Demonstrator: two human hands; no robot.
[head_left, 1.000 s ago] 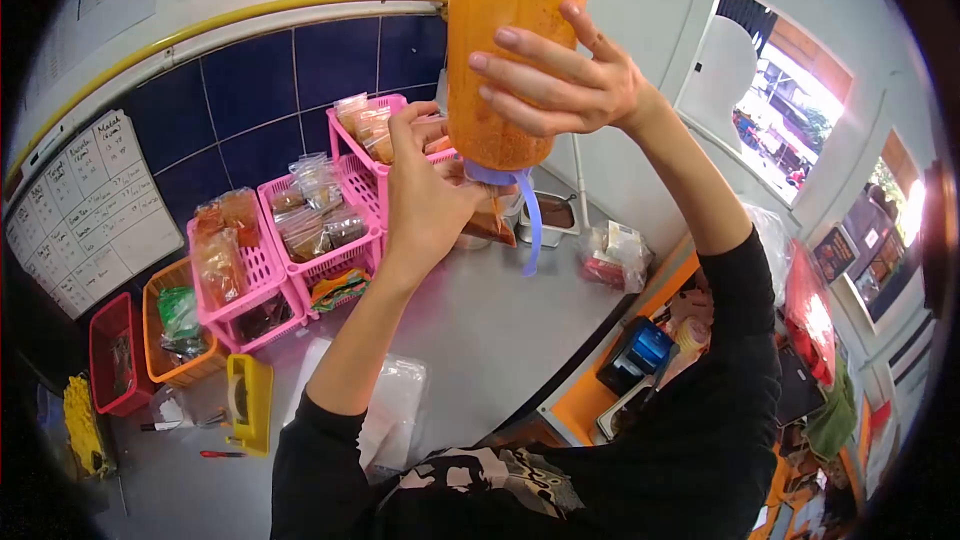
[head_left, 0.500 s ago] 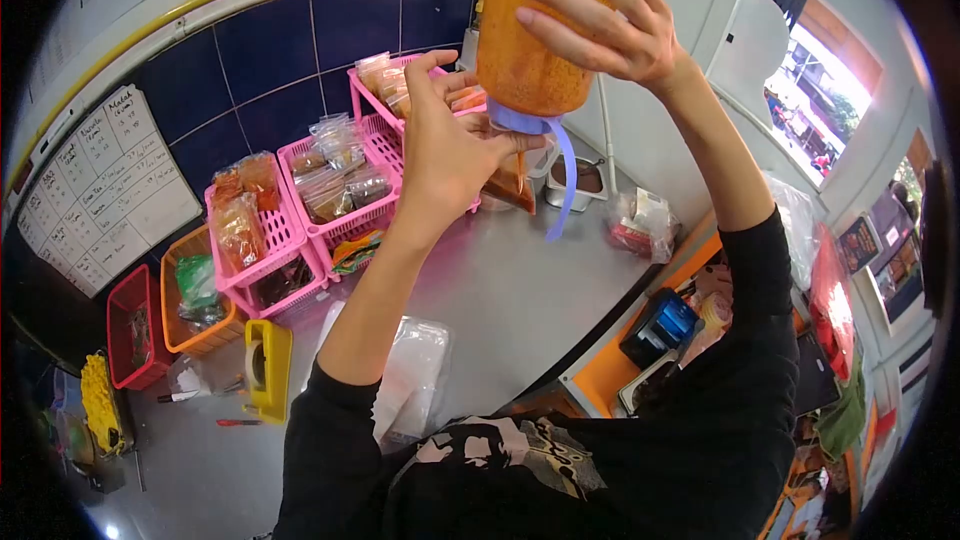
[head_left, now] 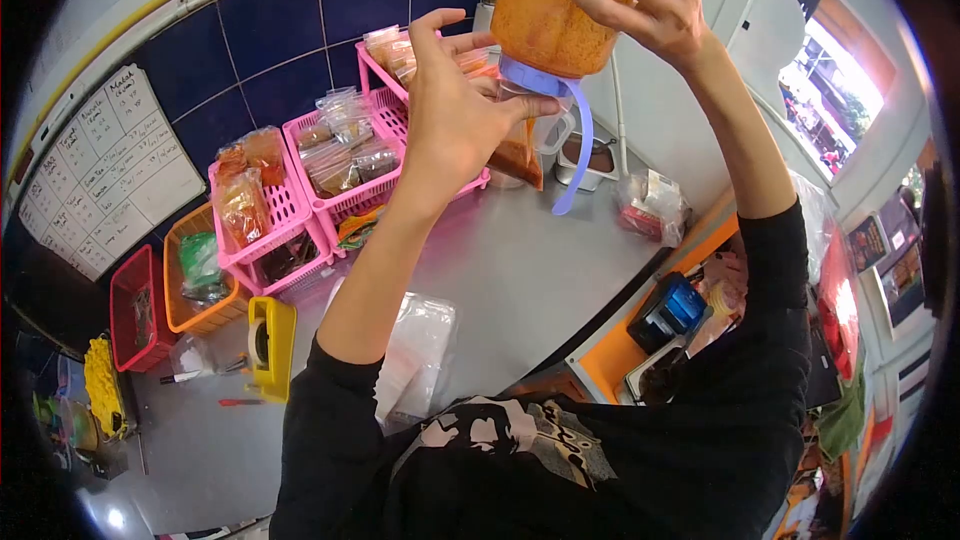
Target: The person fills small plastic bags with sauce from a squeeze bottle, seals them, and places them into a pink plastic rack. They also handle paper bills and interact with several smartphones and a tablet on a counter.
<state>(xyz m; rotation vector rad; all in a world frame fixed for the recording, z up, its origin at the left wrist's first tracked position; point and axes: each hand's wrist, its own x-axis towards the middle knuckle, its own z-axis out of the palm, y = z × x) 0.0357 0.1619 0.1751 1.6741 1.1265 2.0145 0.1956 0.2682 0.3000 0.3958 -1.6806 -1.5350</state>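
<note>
A large clear bottle of orange sauce (head_left: pixel 550 25) is held upside down, its purple neck (head_left: pixel 535 76) pointing down and a purple strap-like cap (head_left: pixel 576 155) dangling beside it. My right hand (head_left: pixel 650 0) is wrapped round the bottle's upper part. Just below the neck, my left hand (head_left: pixel 455 120) pinches the top of a small clear plastic bag (head_left: pixel 518 158) with reddish-orange sauce in it. The bottle's mouth is hidden behind my left fingers and the bag's rim.
Pink baskets (head_left: pixel 325 202) with filled packets stand along the tiled wall, beside an orange basket (head_left: pixel 205 310) and a red basket (head_left: pixel 125 335). A yellow tape dispenser (head_left: pixel 280 350), plastic bags (head_left: pixel 425 340), a metal container (head_left: pixel 590 172) and a wrapped pack (head_left: pixel 652 205) lie on the counter.
The bottle and my right hand appear slightly higher and further right in view. My left hand and the bag have also shifted up a little. Both grips look the same.
</note>
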